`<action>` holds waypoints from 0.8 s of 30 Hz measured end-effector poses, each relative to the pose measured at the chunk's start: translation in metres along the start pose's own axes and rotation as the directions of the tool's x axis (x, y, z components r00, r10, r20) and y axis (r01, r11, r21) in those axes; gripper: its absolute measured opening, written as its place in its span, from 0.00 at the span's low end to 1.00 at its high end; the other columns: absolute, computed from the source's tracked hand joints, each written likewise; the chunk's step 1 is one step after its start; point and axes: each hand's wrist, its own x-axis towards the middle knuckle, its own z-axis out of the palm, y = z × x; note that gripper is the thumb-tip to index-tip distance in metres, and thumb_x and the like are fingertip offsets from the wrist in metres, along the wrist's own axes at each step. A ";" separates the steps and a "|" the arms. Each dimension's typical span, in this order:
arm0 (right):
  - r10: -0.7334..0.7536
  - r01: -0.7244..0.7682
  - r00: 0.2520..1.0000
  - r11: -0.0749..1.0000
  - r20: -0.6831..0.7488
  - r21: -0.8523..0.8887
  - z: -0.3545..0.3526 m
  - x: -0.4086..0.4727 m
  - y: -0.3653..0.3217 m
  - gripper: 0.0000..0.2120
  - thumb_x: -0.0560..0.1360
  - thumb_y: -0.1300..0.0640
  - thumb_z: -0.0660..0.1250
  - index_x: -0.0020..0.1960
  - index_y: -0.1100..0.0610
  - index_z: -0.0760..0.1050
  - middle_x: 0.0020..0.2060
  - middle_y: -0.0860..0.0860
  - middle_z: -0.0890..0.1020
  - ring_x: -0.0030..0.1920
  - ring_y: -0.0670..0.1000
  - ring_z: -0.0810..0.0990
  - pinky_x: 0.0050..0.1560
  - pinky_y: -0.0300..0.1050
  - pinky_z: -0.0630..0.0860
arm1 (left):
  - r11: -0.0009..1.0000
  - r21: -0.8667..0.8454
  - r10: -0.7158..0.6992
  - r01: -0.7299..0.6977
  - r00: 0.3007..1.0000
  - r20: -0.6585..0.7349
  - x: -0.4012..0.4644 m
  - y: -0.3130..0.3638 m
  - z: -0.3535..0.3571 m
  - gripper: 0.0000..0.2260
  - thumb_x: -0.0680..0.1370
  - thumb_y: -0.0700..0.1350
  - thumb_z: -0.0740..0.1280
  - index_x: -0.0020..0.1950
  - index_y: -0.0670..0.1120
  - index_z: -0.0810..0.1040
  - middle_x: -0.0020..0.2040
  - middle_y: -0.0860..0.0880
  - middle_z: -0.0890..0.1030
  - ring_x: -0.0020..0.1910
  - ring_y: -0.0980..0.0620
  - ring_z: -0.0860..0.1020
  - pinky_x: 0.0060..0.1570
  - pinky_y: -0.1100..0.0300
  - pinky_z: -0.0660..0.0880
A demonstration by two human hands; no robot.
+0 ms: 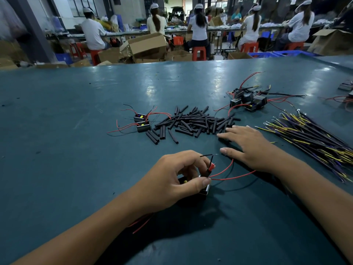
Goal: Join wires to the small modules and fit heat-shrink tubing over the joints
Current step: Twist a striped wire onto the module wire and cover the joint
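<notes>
the small black module (203,189), light and rigid with thin, easily bent red leads (227,170), sits pinched at its case in the left hand (172,180) on the green table (76,150), while the right hand (246,144) lies flat, fingers spread, grasping nothing beside the light, slippery heat-shrink tubes (193,121).

Dark teal table (76,115), glossy, a few small specks. Centre: loose pile of black heat-shrink tubes (194,122). At 9 o'clock of the pile, touching it: two small black modules (141,122) with red and black leads. At 1 o'clock: cluster of wired modules (248,101). At 3 o'clock: bundle of yellow-striped dark wires (313,135). More parts (346,87) at the far right edge.
</notes>
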 end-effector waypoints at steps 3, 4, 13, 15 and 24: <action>0.010 -0.009 1.000 0.999 -0.017 0.048 0.000 0.000 0.001 0.38 0.72 0.30 0.47 0.76 0.46 0.63 0.75 0.51 0.66 0.77 0.52 0.59 0.77 0.52 0.50 | 0.999 -0.045 -0.029 0.028 1.000 -0.004 -0.001 0.000 -0.001 0.07 0.78 0.49 0.69 0.49 0.46 0.78 0.55 0.50 0.82 0.42 0.48 0.80 0.48 0.50 0.79; 0.022 -0.020 0.999 0.998 -0.037 0.060 0.000 0.000 0.002 0.39 0.71 0.30 0.47 0.77 0.48 0.63 0.75 0.51 0.67 0.77 0.52 0.59 0.76 0.52 0.51 | 0.997 -0.062 -0.035 0.034 0.999 -0.007 0.000 0.001 -0.001 0.08 0.78 0.50 0.68 0.49 0.46 0.78 0.55 0.50 0.82 0.43 0.46 0.81 0.48 0.51 0.79; 0.062 -0.064 0.997 0.997 -0.048 -0.038 0.001 0.004 0.005 0.43 0.69 0.27 0.42 0.71 0.53 0.70 0.68 0.50 0.75 0.71 0.52 0.69 0.75 0.53 0.55 | 0.990 -0.116 -0.093 0.077 0.985 -0.143 0.000 -0.004 -0.001 0.09 0.79 0.54 0.66 0.46 0.49 0.76 0.51 0.48 0.84 0.34 0.52 0.80 0.38 0.47 0.79; 0.043 -0.043 0.994 0.999 -0.100 -0.005 -0.002 0.003 0.005 0.41 0.69 0.27 0.43 0.64 0.52 0.75 0.60 0.50 0.80 0.64 0.53 0.74 0.70 0.53 0.61 | 0.986 -0.146 -0.110 0.084 0.976 -0.187 0.000 -0.005 -0.001 0.12 0.77 0.55 0.69 0.42 0.48 0.74 0.49 0.49 0.84 0.31 0.51 0.80 0.35 0.51 0.79; 0.075 -0.074 0.997 0.997 0.026 -0.009 0.007 0.007 0.008 0.41 0.68 0.24 0.39 0.77 0.39 0.57 0.76 0.49 0.65 0.78 0.52 0.55 0.76 0.58 0.44 | 0.976 -0.212 -0.113 0.047 0.944 -0.312 0.002 -0.004 0.001 0.17 0.71 0.52 0.76 0.34 0.53 0.68 0.37 0.43 0.83 0.24 0.50 0.75 0.25 0.58 0.75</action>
